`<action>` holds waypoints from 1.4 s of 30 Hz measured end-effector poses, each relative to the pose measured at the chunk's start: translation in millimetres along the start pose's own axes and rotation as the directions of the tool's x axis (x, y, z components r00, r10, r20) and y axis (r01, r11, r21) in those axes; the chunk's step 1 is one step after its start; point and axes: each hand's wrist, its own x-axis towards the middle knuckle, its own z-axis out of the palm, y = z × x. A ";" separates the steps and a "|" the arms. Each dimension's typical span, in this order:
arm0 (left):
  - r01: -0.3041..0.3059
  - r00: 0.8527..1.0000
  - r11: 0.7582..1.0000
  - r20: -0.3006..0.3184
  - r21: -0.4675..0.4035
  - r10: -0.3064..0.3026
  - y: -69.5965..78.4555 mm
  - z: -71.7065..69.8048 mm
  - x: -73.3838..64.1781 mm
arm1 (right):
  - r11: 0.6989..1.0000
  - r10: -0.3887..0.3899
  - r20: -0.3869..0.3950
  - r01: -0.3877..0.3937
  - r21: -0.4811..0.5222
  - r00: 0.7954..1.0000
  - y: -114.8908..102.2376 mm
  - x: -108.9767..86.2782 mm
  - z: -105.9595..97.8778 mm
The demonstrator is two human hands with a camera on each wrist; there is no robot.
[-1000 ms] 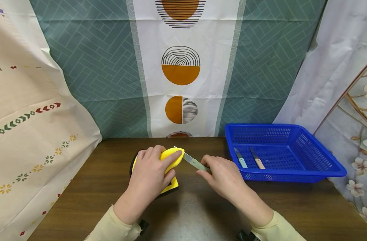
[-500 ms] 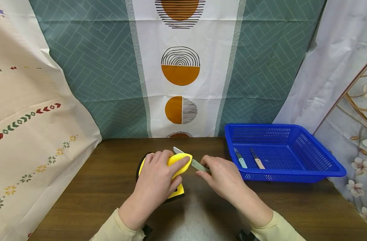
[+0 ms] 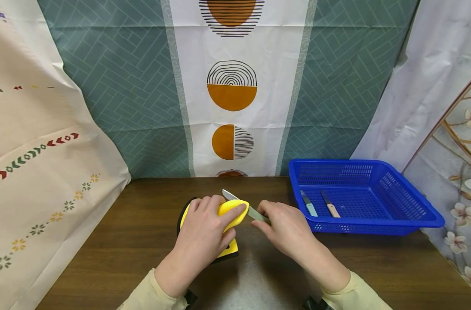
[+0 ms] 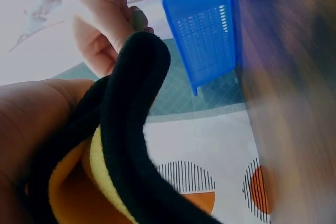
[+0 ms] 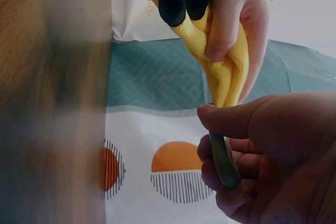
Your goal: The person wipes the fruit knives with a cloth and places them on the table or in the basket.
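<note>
My left hand point(image 3: 205, 224) grips a folded yellow cloth point(image 3: 233, 212) with black edging, thumb and fingers pressing its layers together. The cloth is wrapped over the blade of a knife point(image 3: 258, 215) with a pale green handle. Past the cloth's upper side the blade tip point(image 3: 229, 195) sticks out; the stretch of blade near the handle is covered. My right hand point(image 3: 287, 226) holds the knife by its handle, thumb on one side and fingers curled round the other, as the right wrist view shows. In the left wrist view the cloth's black edging point(image 4: 128, 114) hangs in loose folds.
A blue plastic basket point(image 3: 374, 224) stands at the right on the brown wooden table point(image 3: 115, 245). Inside it lie a knife with a light blue handle point(image 3: 311, 209) and one with a peach handle point(image 3: 333, 210). Patterned fabric point(image 3: 142, 107) hangs behind the table.
My left hand has slid the cloth to the right and slightly toward me along the blade, up to the handle, baring the blade tip. The right hand has stayed nearly still.
</note>
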 end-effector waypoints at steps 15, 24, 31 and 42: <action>0.014 1.000 1.000 0.005 0.014 -0.014 -6.7 1.4 -0.4 | 1.000 -0.002 0.004 0.002 0.026 1.000 0.6 -0.3 -0.5; 0.034 0.999 0.999 0.008 0.019 -0.034 -13.6 0.4 0.1 | 0.999 -0.005 0.007 0.005 0.032 1.000 1.3 -1.0 -0.7; 0.066 0.998 0.997 0.016 0.043 -0.067 -20.6 -0.6 0.0 | 0.999 -0.024 -0.006 0.024 0.026 1.000 2.3 -1.4 -0.2; 0.120 0.992 0.992 0.021 0.049 -0.121 -30.5 -3.7 -1.4 | 0.999 -0.035 -0.014 0.035 0.018 0.999 3.2 -2.7 0.3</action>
